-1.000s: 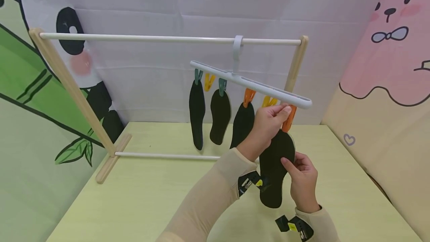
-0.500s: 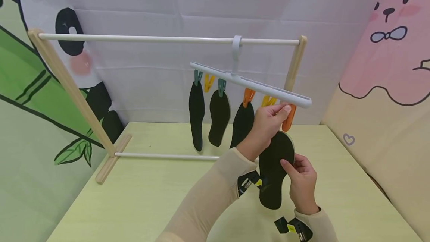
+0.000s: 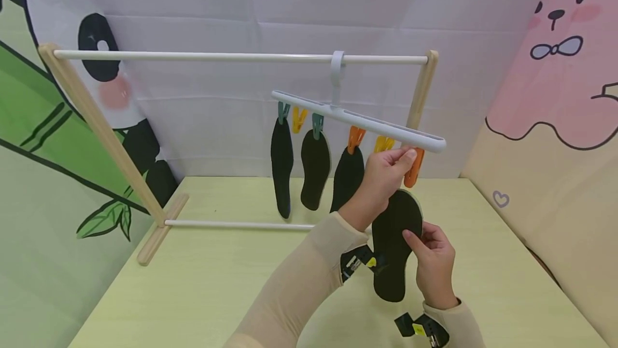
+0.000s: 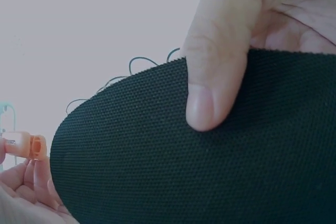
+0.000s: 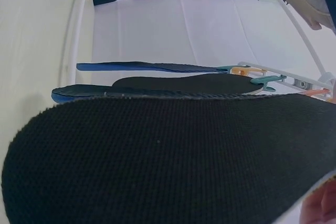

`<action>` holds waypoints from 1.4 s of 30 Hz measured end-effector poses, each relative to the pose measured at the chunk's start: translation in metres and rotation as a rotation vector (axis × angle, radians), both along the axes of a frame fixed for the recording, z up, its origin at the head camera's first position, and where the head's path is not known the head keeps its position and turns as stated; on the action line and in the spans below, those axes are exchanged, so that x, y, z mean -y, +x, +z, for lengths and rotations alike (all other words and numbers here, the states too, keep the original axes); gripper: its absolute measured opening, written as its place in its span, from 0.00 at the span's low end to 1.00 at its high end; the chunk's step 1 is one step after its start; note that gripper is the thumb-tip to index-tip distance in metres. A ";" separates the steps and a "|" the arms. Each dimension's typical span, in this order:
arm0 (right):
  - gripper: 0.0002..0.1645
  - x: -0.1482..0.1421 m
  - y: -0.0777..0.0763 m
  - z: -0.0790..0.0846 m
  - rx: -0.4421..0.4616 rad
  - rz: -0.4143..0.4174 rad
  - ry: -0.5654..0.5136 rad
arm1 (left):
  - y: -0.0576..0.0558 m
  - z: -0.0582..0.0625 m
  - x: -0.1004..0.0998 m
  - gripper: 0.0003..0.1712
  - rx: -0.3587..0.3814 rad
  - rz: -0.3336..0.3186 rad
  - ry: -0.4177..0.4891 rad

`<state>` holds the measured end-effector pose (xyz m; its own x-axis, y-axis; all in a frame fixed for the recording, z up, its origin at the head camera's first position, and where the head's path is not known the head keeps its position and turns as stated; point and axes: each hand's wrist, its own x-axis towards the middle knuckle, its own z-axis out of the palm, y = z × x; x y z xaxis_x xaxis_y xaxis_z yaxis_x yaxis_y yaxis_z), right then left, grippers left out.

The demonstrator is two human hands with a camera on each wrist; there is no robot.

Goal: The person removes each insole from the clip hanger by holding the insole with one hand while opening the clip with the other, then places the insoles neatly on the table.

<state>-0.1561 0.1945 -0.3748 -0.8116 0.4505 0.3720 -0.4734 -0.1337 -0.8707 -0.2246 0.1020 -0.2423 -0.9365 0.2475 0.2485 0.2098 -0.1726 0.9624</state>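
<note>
Blk insole [image 3: 393,241] in R fingers [image 3: 436,235], yel R wrist label [image 3: 419,329] illegible.

Coarse-woven matt insole [image 4: 126,156], smooth plastic-looking hanger [image 3: 367,121] and clothespin [image 3: 415,170], matt wooden post [image 3: 103,133]

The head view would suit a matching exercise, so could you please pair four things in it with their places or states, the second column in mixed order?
Things:
1. Hanger
2. Left hand
3. Right hand
4. Leftmost insole

Places or states:
A. Holding the nearest black insole by its edge
B. Hanging from a teal clip
C. Hooked over the upper white rod
D. Pinching the rightmost orange clip

Right pairs: 1-C; 2-D; 3-A; 4-B.
</note>
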 end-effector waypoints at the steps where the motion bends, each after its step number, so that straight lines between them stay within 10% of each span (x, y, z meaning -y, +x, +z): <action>1: 0.16 0.000 0.000 0.000 0.001 0.001 0.000 | 0.000 0.000 0.000 0.16 0.001 -0.001 0.000; 42: 0.16 -0.012 -0.003 -0.007 0.036 -0.024 0.009 | 0.001 0.002 -0.004 0.18 0.077 -0.043 0.033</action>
